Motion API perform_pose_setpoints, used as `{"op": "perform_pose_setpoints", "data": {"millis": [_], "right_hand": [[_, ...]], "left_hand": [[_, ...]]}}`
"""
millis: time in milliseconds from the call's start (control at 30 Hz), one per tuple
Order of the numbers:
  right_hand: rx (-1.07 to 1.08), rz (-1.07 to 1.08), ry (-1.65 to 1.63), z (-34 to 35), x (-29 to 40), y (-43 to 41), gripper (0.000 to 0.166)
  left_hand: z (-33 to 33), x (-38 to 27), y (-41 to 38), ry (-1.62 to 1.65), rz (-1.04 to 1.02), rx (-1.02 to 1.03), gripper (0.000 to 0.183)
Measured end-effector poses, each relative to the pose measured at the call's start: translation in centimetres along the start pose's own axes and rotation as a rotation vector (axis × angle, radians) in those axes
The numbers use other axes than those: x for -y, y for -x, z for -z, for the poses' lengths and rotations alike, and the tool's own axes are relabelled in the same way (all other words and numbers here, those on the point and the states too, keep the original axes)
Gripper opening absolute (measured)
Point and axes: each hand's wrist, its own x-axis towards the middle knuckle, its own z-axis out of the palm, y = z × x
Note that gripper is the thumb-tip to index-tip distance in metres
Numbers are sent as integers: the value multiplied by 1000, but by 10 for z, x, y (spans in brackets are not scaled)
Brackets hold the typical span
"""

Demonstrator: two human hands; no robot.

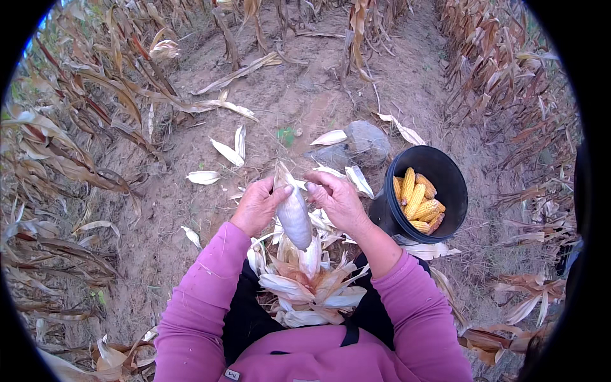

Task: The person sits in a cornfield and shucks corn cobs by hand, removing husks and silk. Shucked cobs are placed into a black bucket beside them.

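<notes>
An ear of corn in its pale dry husk [293,215] is gripped near its upper end by my left hand [260,203], the thumb lying across the husk. Close to the ear's right side is my right hand [338,198], its thumb and forefinger nearly together; whether they pinch a strip of husk I cannot tell. Beneath the ear, a heap of loose corn husks [310,291] with reddish-brown silk lies between my legs. To the right of my right hand stands a black plastic bucket [446,186] with several husked yellow corn cobs [416,198] inside.
Two grey stones [367,141] sit beyond the bucket. Husk pieces [204,177] are scattered over the bare soil [305,95]. Dry corn stalks [95,105] lean along the left, and more standing dry stalks [496,52] line the right.
</notes>
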Motion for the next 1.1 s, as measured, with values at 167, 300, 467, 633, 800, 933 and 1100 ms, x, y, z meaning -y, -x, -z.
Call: {"op": "perform_pose_setpoints", "data": {"millis": [167, 300, 467, 633, 800, 933, 1100], "right_hand": [[6, 235, 262, -8, -5, -3, 29], [9, 243, 434, -6, -12, -8, 17], [-53, 207, 585, -9, -25, -10, 14], [-96, 161, 633, -10, -18, -14, 15], [-167, 40, 428, -8, -15, -14, 17], [-283, 2, 314, -3, -27, -20, 18], [-384, -252, -175, 24, -41, -30, 18]], "left_hand": [[-16, 2, 7, -87, -48, -12, 22], [-20, 20, -4, -348, -87, 14, 20], [-29, 12, -12, -617, -107, -73, 11], [-32, 2, -12, -681, -254, -140, 9], [-36, -2, -13, -685, -351, -149, 8], [-40, -7, -10, -631, -401, -211, 10], [-29, 1, -12, -402, -285, -353, 13]]}}
